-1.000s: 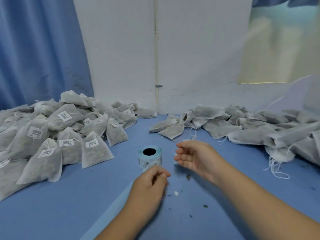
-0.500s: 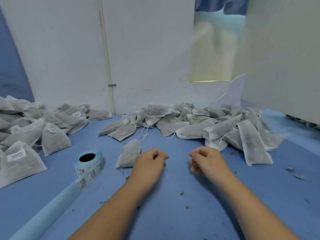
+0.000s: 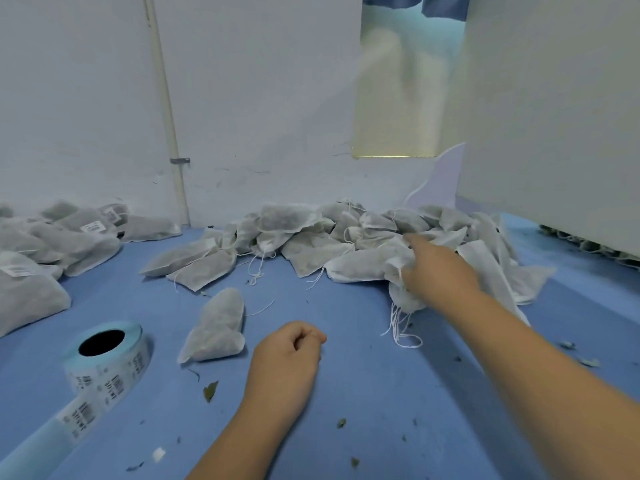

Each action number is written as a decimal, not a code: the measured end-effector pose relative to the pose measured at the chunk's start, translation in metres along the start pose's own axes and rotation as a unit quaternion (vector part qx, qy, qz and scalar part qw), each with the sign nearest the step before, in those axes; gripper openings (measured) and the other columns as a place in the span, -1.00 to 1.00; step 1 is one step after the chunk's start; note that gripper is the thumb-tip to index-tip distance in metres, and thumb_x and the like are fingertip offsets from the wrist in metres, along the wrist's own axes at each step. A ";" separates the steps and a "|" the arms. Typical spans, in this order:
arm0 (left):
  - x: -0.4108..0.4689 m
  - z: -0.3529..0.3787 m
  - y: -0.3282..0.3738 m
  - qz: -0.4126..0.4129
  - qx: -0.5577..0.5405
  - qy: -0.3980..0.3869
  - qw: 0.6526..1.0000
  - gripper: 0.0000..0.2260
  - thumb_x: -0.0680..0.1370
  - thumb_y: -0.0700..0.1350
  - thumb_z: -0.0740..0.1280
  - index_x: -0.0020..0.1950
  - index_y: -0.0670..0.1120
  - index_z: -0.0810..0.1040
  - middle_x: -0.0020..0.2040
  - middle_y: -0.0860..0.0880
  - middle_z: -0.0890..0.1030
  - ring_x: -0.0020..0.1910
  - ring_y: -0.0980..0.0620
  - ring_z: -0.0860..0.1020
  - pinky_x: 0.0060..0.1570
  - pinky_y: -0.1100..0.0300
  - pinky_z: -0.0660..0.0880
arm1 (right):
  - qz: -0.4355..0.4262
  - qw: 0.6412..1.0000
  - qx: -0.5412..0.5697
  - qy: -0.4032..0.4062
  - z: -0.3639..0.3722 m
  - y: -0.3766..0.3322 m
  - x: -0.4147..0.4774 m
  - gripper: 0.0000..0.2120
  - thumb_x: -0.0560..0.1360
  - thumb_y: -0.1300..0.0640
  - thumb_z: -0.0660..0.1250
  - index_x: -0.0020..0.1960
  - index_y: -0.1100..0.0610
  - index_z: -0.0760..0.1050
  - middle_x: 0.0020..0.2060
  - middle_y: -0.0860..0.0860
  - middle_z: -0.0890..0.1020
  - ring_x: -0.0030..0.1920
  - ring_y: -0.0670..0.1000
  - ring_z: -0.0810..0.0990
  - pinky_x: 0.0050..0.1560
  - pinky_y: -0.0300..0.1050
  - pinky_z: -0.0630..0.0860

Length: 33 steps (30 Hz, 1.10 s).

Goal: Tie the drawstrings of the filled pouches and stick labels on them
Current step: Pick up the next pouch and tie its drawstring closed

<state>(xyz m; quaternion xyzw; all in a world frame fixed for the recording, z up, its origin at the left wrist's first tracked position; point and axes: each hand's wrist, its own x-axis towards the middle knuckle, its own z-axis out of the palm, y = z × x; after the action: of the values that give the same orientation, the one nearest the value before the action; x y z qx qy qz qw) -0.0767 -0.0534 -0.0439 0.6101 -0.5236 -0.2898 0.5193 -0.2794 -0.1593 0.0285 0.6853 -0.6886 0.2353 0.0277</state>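
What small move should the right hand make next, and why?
Probably pull the gripped pouch out of the untied pile toward the left hand: the right hand grips it, and its drawstrings hang loose.

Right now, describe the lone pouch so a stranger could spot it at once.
Start at the label roll on the blue surface. Just right of it lies one grey pouch. It alone sits outside the left pile and the right pile.
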 end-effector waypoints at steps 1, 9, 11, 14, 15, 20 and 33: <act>0.000 0.000 0.000 0.000 -0.002 -0.002 1.000 -0.76 0.53 -0.22 0.27 -0.24 0.02 0.64 -0.44 0.19 0.57 -0.54 0.25 0.41 -0.52 0.41 0.27 | -0.011 0.998 -0.057 -0.022 -0.001 0.000 0.005 -0.70 0.50 0.05 0.24 0.23 0.02 0.48 0.10 0.07 0.61 0.05 0.16 0.57 -0.11 -0.08 0.42; -0.005 -0.002 0.005 0.001 -0.027 0.030 0.999 -0.82 0.51 -0.16 0.35 -0.04 0.14 0.55 -0.10 0.14 0.57 -0.37 0.25 0.45 -0.35 0.42 0.32 | -0.050 0.968 0.240 0.046 -0.027 -0.026 -0.010 -0.83 0.44 0.21 0.28 -0.21 0.03 0.61 -0.34 0.01 0.66 -0.21 0.10 0.66 -0.17 -0.04 0.57; -0.006 -0.004 0.005 0.012 -0.046 0.046 0.998 -0.74 0.51 -0.13 0.39 0.08 0.19 0.48 0.05 0.16 0.49 -0.29 0.29 0.48 -0.28 0.43 0.36 | -0.065 0.907 0.416 0.004 -0.033 -0.034 -0.034 -0.80 0.44 0.29 0.30 -0.28 0.09 0.61 -0.40 0.06 0.66 -0.32 0.08 0.68 -0.31 -0.10 0.57; -0.007 -0.007 0.005 0.054 -0.037 0.041 0.997 -0.50 0.48 -0.09 0.44 0.29 0.26 0.32 0.17 0.30 0.37 0.01 0.43 0.44 -0.07 0.43 0.37 | -0.052 0.818 0.569 -0.066 -0.025 -0.038 -0.072 -0.77 0.49 0.32 0.33 -0.28 0.11 0.61 -0.39 0.07 0.66 -0.38 0.04 0.67 -0.45 -0.24 0.50; -0.007 -0.007 0.005 0.067 -0.026 0.024 0.997 -0.43 0.46 -0.09 0.45 0.33 0.30 0.27 0.20 0.34 0.34 0.10 0.47 0.38 -0.01 0.43 0.37 | -0.039 0.798 0.594 -0.094 -0.019 -0.038 -0.083 -0.80 0.50 0.30 0.33 -0.25 0.13 0.63 -0.36 0.09 0.67 -0.35 0.05 0.68 -0.44 -0.25 0.50; -0.017 -0.003 0.007 0.137 0.034 -0.061 0.988 -0.31 0.31 -0.06 0.35 0.29 0.51 0.22 0.28 0.35 0.36 0.31 0.30 0.40 0.21 0.33 0.44 | 0.004 0.714 0.665 -0.220 0.004 -0.037 -0.110 -0.85 0.41 0.19 0.37 -0.08 0.16 0.69 -0.13 0.20 0.71 -0.21 0.11 0.70 -0.34 -0.21 0.53; -0.013 -0.023 0.006 0.209 0.184 0.077 0.957 -0.50 0.40 -0.27 0.34 0.33 0.00 0.48 0.13 0.07 0.57 0.16 -0.04 0.52 0.19 -0.13 0.42 | 0.108 0.614 0.678 -0.388 -0.009 -0.037 -0.108 -0.72 0.43 -0.03 0.32 -0.01 0.16 0.59 -0.50 0.03 0.42 -0.60 -0.06 0.24 -0.55 -0.26 0.23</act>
<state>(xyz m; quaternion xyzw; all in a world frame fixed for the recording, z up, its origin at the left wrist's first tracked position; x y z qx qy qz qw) -0.0620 -0.0328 -0.0338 0.5928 -0.6420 -0.0257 0.4855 -0.2404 -0.0538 0.0085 0.4565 -0.3484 0.3488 -0.7406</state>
